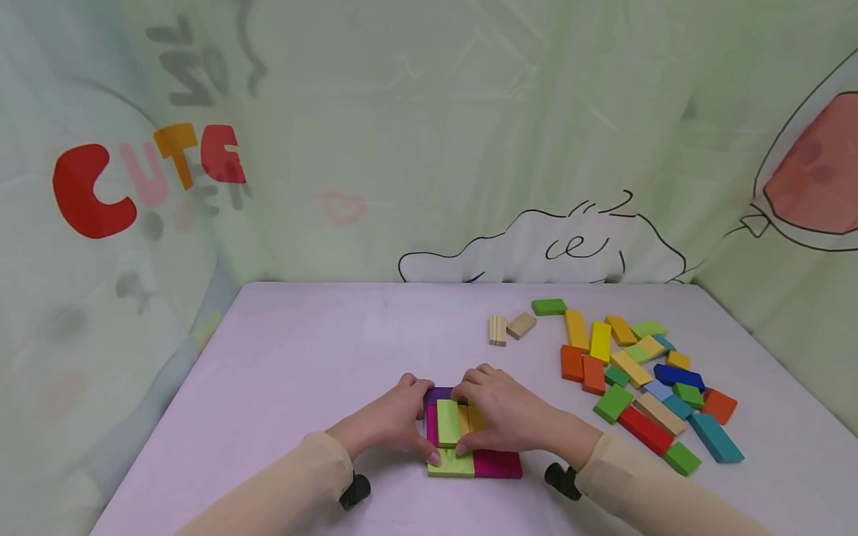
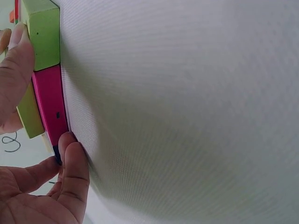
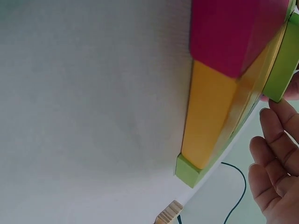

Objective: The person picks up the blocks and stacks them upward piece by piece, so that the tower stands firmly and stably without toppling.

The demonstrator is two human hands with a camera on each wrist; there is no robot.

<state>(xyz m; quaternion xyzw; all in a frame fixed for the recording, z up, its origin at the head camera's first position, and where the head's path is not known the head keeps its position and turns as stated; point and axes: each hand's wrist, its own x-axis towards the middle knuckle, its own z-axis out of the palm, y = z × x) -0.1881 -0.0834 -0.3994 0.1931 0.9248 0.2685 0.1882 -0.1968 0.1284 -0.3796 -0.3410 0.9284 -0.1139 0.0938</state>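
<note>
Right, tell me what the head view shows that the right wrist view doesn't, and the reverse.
Head view only: the scattered coloured blocks and both sleeves.
Right wrist view only: the outer side of the orange block and the green corner block at its far end.
Both: the right hand, magenta block, top green block and ribbed wooden block.
</note>
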